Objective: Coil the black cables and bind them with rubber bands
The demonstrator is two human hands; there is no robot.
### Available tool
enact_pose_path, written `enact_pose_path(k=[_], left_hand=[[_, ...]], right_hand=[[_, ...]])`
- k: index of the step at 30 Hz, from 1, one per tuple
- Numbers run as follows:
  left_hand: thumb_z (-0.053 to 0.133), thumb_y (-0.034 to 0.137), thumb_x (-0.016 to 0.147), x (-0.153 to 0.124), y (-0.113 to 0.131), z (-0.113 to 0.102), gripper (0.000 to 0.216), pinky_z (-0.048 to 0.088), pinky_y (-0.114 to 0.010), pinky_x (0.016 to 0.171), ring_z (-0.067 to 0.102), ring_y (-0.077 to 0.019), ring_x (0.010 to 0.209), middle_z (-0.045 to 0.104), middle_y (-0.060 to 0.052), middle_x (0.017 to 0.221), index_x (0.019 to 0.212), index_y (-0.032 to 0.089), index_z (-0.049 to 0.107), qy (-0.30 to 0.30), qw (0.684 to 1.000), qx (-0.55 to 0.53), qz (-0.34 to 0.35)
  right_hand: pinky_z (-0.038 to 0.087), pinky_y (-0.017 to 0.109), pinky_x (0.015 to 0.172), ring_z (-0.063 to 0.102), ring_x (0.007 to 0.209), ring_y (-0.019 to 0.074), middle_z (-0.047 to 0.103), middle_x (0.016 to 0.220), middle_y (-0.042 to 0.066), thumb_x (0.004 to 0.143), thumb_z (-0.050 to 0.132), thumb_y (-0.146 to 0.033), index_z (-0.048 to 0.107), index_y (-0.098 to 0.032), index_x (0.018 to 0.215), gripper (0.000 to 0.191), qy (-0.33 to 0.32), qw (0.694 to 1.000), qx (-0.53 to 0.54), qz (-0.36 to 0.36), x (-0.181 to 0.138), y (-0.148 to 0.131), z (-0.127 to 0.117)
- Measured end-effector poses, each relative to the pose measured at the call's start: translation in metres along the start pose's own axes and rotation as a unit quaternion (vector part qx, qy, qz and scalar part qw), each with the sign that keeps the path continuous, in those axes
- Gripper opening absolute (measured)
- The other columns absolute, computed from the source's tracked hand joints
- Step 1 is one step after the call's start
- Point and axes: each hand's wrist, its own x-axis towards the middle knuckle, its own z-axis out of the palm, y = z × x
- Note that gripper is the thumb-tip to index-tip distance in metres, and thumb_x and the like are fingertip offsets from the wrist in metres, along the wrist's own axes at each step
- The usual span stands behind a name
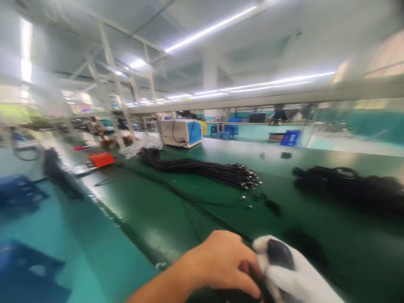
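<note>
My left hand [225, 263], bare, reaches in from the bottom with its fingers curled down. Against it presses my right hand [292, 273], in a white glove with dark patches, its fingers closed. A thin black cable [217, 221] runs along the green table [151, 214] to where my hands meet, and both close on it. Something dark shows below my fingers, too blurred to name. Beyond lies a thick bundle of black cables [202, 167] with pale metallic ends. Small black rings [263, 196] and a coiled black piece [273, 207] lie near those ends.
A large blurred heap of black cables [347, 185] lies on the right. At the back stands a white and blue machine [181, 133]. An orange-red object [101, 159] sits to the left. Blue stools [22, 193] stand on the floor beyond the table's left edge.
</note>
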Motion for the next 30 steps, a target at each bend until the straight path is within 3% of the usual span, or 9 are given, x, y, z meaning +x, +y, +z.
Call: enact_pose_path(k=[4, 9, 14, 18, 22, 24, 26, 28, 30], left_hand=[[0.074, 0.024, 0.059, 0.008, -0.004, -0.003, 0.043, 0.037, -0.026, 0.076, 0.054, -0.0206, 0.089, 0.069, 0.005, 0.086, 0.1, 0.032, 0.066, 0.073, 0.994, -0.074, -0.034], [0.069, 0.02, 0.06, 0.019, -0.009, 0.001, 0.059, 0.037, -0.03, 0.09, 0.047, -0.0214, 0.107, 0.057, 0.0, 0.113, 0.117, 0.031, 0.055, 0.033, 0.984, -0.173, -0.032], [0.073, 0.031, 0.057, 0.022, 0.0, 0.013, 0.047, 0.041, -0.028, 0.073, 0.05, -0.0218, 0.091, 0.056, -0.001, 0.098, 0.102, 0.027, 0.059, 0.03, 0.996, -0.058, -0.054], [0.078, 0.037, 0.049, 0.031, -0.001, 0.008, 0.039, 0.037, -0.025, 0.055, 0.051, -0.0233, 0.077, 0.056, -0.001, 0.075, 0.081, 0.022, 0.062, 0.011, 0.996, 0.065, -0.052], [0.063, 0.029, 0.065, 0.038, -0.012, -0.008, 0.005, 0.03, -0.022, 0.045, 0.05, -0.0158, 0.054, 0.059, 0.002, 0.062, 0.066, 0.023, 0.063, -0.09, 0.994, 0.007, -0.064], [0.048, 0.02, 0.072, 0.039, -0.014, -0.01, 0.019, 0.032, -0.022, 0.048, 0.053, -0.0149, 0.056, 0.063, 0.003, 0.062, 0.062, 0.024, 0.063, -0.082, 0.994, -0.026, -0.068], [0.042, 0.014, 0.07, 0.039, -0.015, -0.005, 0.026, 0.035, -0.022, 0.053, 0.056, -0.0152, 0.061, 0.066, 0.003, 0.065, 0.062, 0.024, 0.064, -0.057, 0.994, -0.028, -0.086], [0.043, 0.014, 0.068, 0.037, -0.017, 0.005, 0.024, 0.035, -0.022, 0.052, 0.056, -0.0156, 0.06, 0.066, 0.002, 0.061, 0.06, 0.023, 0.064, -0.069, 0.99, -0.025, -0.117], [0.045, 0.017, 0.068, 0.032, -0.018, 0.012, 0.02, 0.036, -0.022, 0.048, 0.053, -0.0145, 0.054, 0.064, 0.002, 0.058, 0.061, 0.021, 0.063, -0.111, 0.98, -0.086, -0.141]], right_hand=[[0.035, 0.02, 0.035, 0.044, 0.041, 0.0086, 0.055, 0.062, -0.002, 0.064, 0.064, -0.023, 0.047, -0.016, 0.106, 0.045, 0.02, 0.999, -0.042, -0.023, 0.009, -0.008, 0.0], [0.036, 0.019, 0.034, 0.044, 0.04, 0.0078, 0.058, 0.063, -0.003, 0.062, 0.062, -0.016, 0.041, -0.016, 0.117, 0.059, -0.022, 0.996, -0.082, 0.035, 0.014, 0.005, -0.001], [0.047, 0.031, 0.059, 0.059, 0.066, 0.0197, 0.062, 0.074, 0.001, 0.049, 0.071, -0.01, 0.041, -0.021, 0.125, 0.083, 0.096, 0.977, -0.188, -0.034, 0.03, 0.038, -0.009], [0.046, 0.039, 0.077, 0.06, 0.084, 0.0275, 0.064, 0.086, 0.006, 0.053, 0.069, -0.014, 0.033, -0.022, 0.135, 0.09, 0.133, 0.954, -0.265, -0.049, 0.031, 0.043, -0.008], [0.041, 0.041, 0.089, 0.056, 0.097, 0.0277, 0.061, 0.102, 0.007, 0.06, 0.065, -0.017, 0.051, -0.024, 0.122, 0.064, 0.154, 0.918, -0.356, -0.082, 0.022, 0.022, 0.004], [0.044, 0.039, 0.084, 0.056, 0.093, 0.0251, 0.057, 0.104, 0.007, 0.063, 0.062, -0.017, 0.061, -0.023, 0.102, 0.039, 0.171, 0.9, -0.384, -0.118, 0.017, 0.008, 0.009], [0.048, 0.031, 0.067, 0.058, 0.083, 0.0201, 0.053, 0.109, 0.007, 0.059, 0.063, -0.012, 0.061, -0.022, 0.087, 0.03, 0.128, 0.937, -0.299, -0.129, 0.011, 0.0, 0.009], [0.042, 0.021, 0.044, 0.059, 0.067, 0.0129, 0.048, 0.118, 0.007, 0.053, 0.067, -0.009, 0.056, -0.021, 0.086, 0.037, 0.014, 0.989, -0.106, -0.103, 0.006, -0.003, 0.006], [0.03, 0.015, 0.031, 0.052, 0.046, 0.0046, 0.049, 0.121, 0.008, 0.052, 0.074, -0.015, 0.051, -0.022, 0.09, 0.045, -0.1, 0.988, 0.088, -0.082, 0.003, 0.0, 0.0]])
